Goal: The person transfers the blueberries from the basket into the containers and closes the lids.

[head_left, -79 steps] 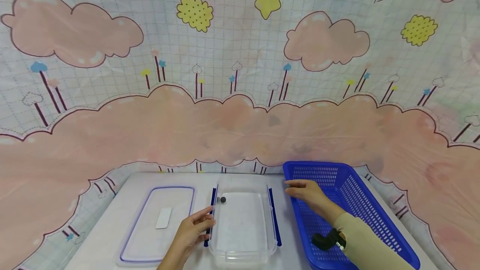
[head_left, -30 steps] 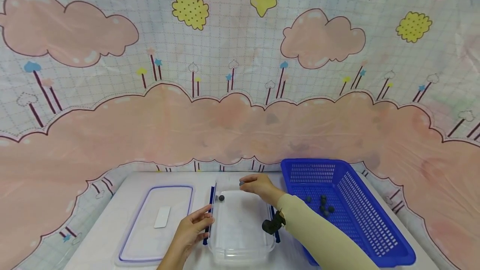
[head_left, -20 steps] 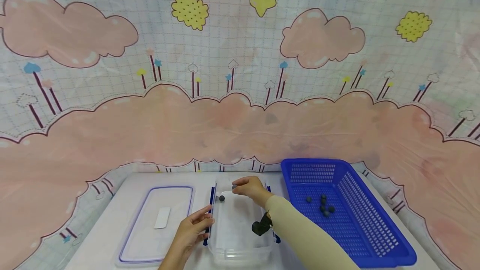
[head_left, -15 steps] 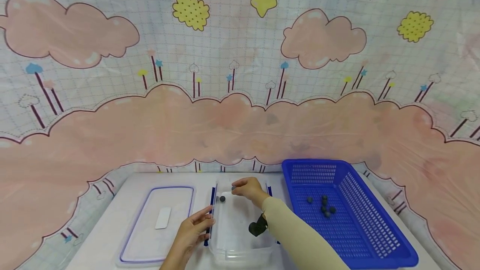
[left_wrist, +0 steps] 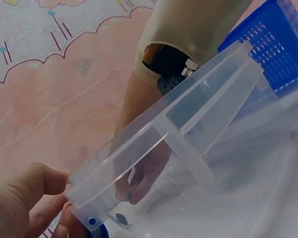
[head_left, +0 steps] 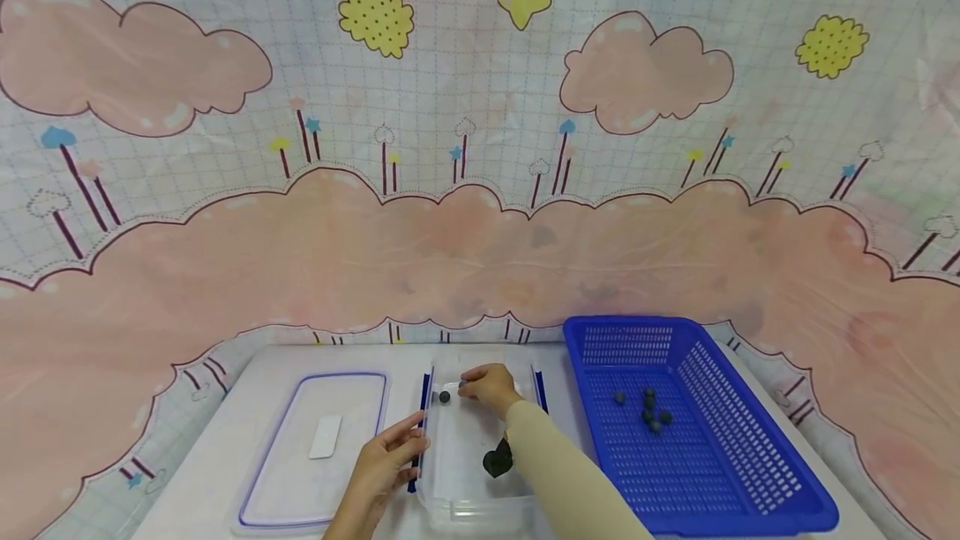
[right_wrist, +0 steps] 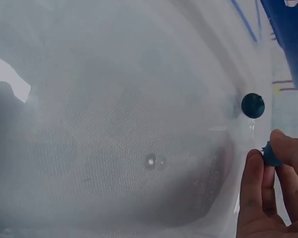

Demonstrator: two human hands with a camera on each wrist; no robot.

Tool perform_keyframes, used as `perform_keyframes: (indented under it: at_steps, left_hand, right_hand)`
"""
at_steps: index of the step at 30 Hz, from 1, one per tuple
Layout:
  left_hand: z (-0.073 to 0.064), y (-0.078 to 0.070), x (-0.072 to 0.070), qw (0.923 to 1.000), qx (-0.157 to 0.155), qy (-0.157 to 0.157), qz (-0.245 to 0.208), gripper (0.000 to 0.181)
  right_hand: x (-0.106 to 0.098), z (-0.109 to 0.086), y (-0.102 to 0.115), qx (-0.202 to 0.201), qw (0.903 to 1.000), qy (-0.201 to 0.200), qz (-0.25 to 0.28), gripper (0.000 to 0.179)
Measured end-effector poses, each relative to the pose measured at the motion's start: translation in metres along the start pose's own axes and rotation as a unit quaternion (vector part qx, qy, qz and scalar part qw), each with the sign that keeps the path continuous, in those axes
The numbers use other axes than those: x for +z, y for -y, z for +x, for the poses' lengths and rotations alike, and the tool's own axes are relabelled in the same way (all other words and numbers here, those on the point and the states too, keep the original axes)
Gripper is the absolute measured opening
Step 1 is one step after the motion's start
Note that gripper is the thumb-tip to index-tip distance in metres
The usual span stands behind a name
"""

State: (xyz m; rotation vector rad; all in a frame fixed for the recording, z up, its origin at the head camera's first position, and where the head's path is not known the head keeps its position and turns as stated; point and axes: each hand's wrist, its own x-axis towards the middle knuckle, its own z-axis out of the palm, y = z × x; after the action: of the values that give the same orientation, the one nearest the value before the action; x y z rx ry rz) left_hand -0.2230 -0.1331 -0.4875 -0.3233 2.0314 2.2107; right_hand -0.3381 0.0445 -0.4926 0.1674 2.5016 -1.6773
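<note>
Here, the right hand [head_left: 492,388] pinches a ball [right_wrist: 272,155] that might roll if released early; the left hand [head_left: 380,463] touches the clear box [head_left: 468,513].

Within the grip of the right hand [head_left: 491,388], a small round blue ball [right_wrist: 271,154] is showing a muted tone. Left of the grip, a small round near-black ball [head_left: 445,397] is appearing uniformly dark. Surrounding both, a clear rectangular plastic container [head_left: 480,515] is displaying dark blue side strips [head_left: 542,392]. Right of the grip, a blue perforated plastic basket [head_left: 735,415] is presenting a slotted grid pattern. Farther left, a clear flat plastic lid [head_left: 288,490] is exhibiting a blue-violet outline. Behind the grip, a pale checked fabric backdrop [head_left: 450,257] is displaying pink clouds and dotted yellow shapes.
</note>
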Motion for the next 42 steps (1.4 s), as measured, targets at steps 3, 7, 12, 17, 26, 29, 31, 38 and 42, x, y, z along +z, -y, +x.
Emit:
perform_keyframes:
  at_steps: [3,7,12,17,26,29,31,38,42]
  left_hand:
    - [0.0,0.001,-0.001,1.0,0.0,-0.001,0.003,0.05]
    - [0.0,0.003,-0.003,1.0,-0.003,-0.002,0.006,0.051]
    - [0.0,0.004,-0.004,1.0,-0.004,0.001,0.004,0.051]
    - [0.0,0.002,-0.003,1.0,0.0,-0.005,0.006,0.05]
    - [0.0,0.003,0.002,0.9999,0.011,-0.008,-0.008,0.047]
    - [0.001,0.004,0.003,0.9998,0.014,-0.008,-0.01,0.047]
    - [0.001,0.004,0.003,0.9998,0.013,-0.01,-0.011,0.047]
    - [-0.001,0.001,0.004,0.9998,0.01,-0.015,-0.006,0.047]
    - [-0.001,0.0,0.005,0.9998,0.004,-0.02,-0.002,0.048]
  right_hand:
    - [0.004,0.003,-0.004,-0.007,1.0,-0.005,-0.002,0.021]
    - [0.009,0.005,-0.011,-0.018,0.9997,-0.004,-0.014,0.019]
    - [0.013,0.005,-0.013,-0.036,0.999,-0.012,-0.024,0.018]
    - [0.013,0.004,-0.01,-0.034,0.999,-0.014,-0.026,0.017]
    - [0.011,0.004,-0.01,-0.026,0.9992,-0.021,-0.02,0.019]
    - [0.01,0.001,-0.006,-0.029,0.9993,-0.021,-0.011,0.02]
    - [0.008,-0.001,-0.001,-0.036,0.9991,-0.02,-0.006,0.021]
    - [-0.018,-0.009,0.023,-0.085,0.9963,-0.001,-0.006,0.026]
    - [-0.054,-0.007,0.034,-0.117,0.993,0.012,0.016,0.027]
